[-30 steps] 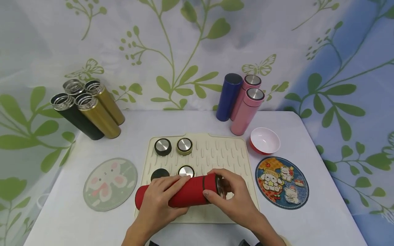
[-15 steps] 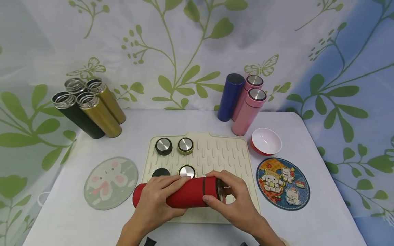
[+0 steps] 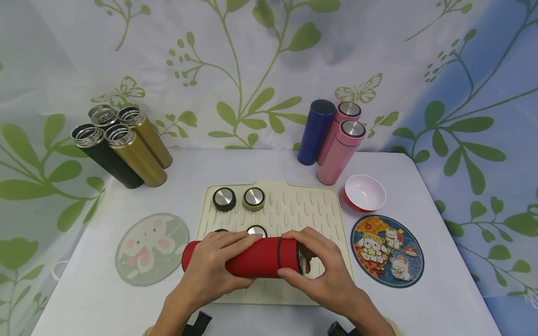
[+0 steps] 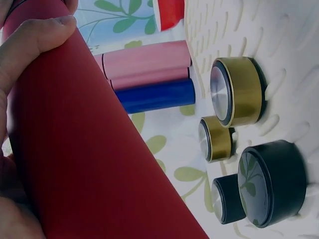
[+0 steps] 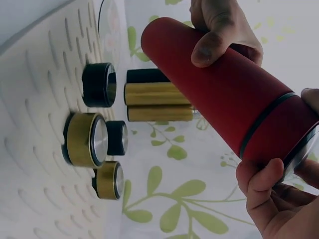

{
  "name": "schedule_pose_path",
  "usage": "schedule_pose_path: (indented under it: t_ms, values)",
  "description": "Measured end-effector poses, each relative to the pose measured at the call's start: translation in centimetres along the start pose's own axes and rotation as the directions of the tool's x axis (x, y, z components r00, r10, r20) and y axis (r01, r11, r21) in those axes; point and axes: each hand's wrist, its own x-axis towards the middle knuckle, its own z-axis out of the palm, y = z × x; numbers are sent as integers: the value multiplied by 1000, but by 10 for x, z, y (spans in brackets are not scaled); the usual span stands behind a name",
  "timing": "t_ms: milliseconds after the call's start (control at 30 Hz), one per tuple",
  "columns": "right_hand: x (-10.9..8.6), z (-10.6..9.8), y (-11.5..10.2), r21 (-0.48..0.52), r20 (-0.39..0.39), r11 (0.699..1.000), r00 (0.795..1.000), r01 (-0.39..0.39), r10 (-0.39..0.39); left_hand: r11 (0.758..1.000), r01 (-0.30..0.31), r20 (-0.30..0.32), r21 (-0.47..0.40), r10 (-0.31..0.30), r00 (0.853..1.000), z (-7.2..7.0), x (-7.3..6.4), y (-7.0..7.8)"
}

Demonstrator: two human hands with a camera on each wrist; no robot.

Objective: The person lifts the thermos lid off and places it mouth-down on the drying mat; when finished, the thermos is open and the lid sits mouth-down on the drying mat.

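Note:
A red thermos bottle (image 3: 260, 261) lies nearly level across both hands, above a cream ridged mat (image 3: 302, 210). My left hand (image 3: 214, 266) grips its body near the base, thumb underneath in the head view. At the other end my right hand (image 3: 329, 277) holds the red lid (image 5: 281, 132), thumb and fingers around it, just beyond the dark seam ring. Lid and body sit together at that ring. Behind the bottle, on the mat, stand a black lid (image 3: 224, 199), two gold lids (image 3: 254, 199) and another black lid (image 4: 273, 183), mostly hidden in the head view.
Uncapped gold bottles (image 3: 140, 158) and dark ones (image 3: 113, 161) cluster at the back left. Capped pink bottles (image 3: 338, 158) and a blue bottle (image 3: 315, 133) stand back right, near a red-and-white bowl (image 3: 364, 192). Round placemats, green (image 3: 152, 249) and blue-orange (image 3: 387, 251), flank the mat.
The red bottle has risen slightly in the head view, covering more of the nearer black and gold lids. Both hands keep hold of it, the right still at the lid end.

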Motion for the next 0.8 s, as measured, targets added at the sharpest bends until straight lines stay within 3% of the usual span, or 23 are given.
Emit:
schedule_pose_path:
  t_ms: [267,600,800]
  values:
    - [1,-4,-4,-49,55,998,998,30,-28,999,11,6,-47,-11,1000,-2,1,0]
    - [6,-9,-3,-69,115,986,983,153,-144,991,38,44,-131,-33,999,2,2,-2]
    - [8,-13,-5,-62,161,985,976,160,-149,987,69,77,-144,-58,995,4,2,-3]
